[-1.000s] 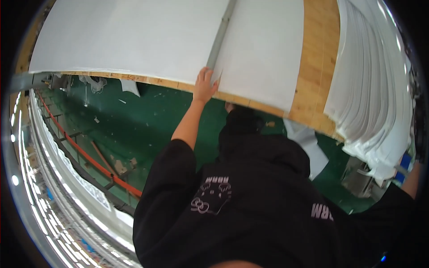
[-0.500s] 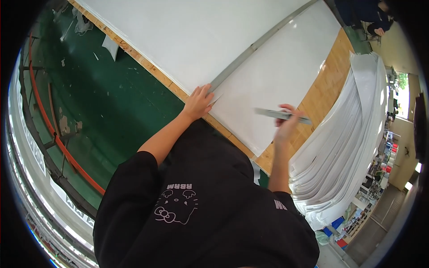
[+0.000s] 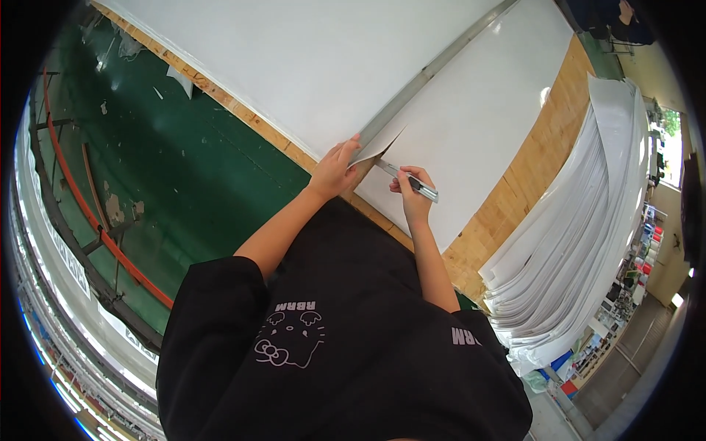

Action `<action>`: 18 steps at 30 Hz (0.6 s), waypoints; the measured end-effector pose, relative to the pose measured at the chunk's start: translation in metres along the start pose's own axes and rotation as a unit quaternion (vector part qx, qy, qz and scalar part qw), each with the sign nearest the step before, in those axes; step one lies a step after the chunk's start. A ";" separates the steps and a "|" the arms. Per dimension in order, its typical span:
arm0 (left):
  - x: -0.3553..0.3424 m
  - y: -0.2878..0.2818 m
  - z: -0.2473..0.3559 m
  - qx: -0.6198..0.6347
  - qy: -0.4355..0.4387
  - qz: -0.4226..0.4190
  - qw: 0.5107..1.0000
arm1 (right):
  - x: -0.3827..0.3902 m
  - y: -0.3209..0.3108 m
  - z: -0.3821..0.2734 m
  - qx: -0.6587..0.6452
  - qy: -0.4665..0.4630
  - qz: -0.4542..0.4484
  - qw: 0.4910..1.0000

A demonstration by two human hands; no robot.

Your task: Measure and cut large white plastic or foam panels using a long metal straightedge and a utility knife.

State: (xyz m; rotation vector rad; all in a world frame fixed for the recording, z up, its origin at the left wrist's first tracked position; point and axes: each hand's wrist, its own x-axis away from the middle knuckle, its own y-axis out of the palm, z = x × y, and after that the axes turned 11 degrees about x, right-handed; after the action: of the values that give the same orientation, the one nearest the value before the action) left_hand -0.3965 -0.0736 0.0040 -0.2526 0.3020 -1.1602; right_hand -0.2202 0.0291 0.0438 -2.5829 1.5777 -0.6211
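Note:
My left hand (image 3: 333, 173) lies open on the near end of a long grey metal straightedge (image 3: 414, 82), fingers pressing on it across a white sheet (image 3: 460, 125). My right hand (image 3: 413, 189) grips a silver utility knife (image 3: 425, 188), its front at a slit in that sheet, just right of the straightedge. A narrow lifted flap of the cut sheet stands beside my left fingers, with wood showing under it. The sheet lies on a wooden board table (image 3: 527, 171), whose bare strip shows on the right.
A thick stack of curled white sheets (image 3: 566, 228) sits at the right. A person (image 3: 610, 18) in dark clothing is at the far top right. At the left are a green floor (image 3: 162, 154) and a metal frame with an orange bar (image 3: 132, 272). Cluttered benches (image 3: 643, 250) show at the right rim.
My right hand has come in from the right edge with the knife and reached the straightedge. The cut beside it has lengthened. My left hand stays on the straightedge; the view has turned.

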 end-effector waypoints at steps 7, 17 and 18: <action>-0.003 -0.002 -0.001 0.000 0.014 0.002 1.000 | -0.021 0.000 -0.006 0.164 -0.109 0.018 0.980; -0.003 -0.007 0.005 0.018 -0.008 -0.005 1.000 | -0.095 -0.020 -0.006 0.098 -0.128 0.082 0.983; -0.004 -0.006 0.004 0.018 -0.011 -0.006 1.000 | -0.103 -0.025 -0.006 0.051 -0.109 0.071 0.990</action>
State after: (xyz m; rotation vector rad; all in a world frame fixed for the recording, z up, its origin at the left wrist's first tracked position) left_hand -0.4019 -0.0721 0.0106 -0.2357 0.2616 -1.1729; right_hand -0.2425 0.1311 0.0234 -2.3479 1.5942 -0.3815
